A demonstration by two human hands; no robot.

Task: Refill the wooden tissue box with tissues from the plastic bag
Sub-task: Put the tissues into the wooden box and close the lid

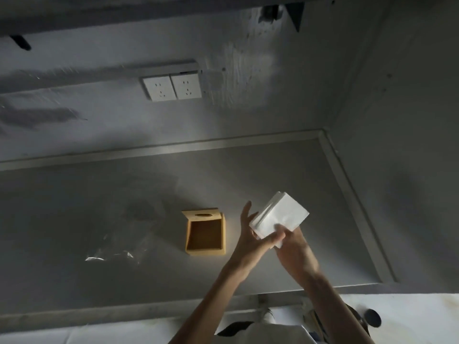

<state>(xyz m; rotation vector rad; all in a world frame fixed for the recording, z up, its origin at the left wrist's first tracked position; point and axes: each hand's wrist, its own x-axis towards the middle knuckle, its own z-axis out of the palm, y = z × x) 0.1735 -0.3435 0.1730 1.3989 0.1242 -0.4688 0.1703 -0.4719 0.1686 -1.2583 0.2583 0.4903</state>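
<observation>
Both hands, the left hand (248, 234) and right hand (293, 247), grasped the tissue stack (279, 216) above the surface, just right of the open, empty wooden tissue box (205, 234), which it apparently needed lowering squarely into next, with the emptied plastic bag (116, 247) lying toward the left edge.

Clear plastic bag (116, 247) faint and blurred toward the countertop's (74, 281) left edge, tissue stack's (280, 216) lower corner hidden by fingers, forearms cut off at bottom edge
</observation>
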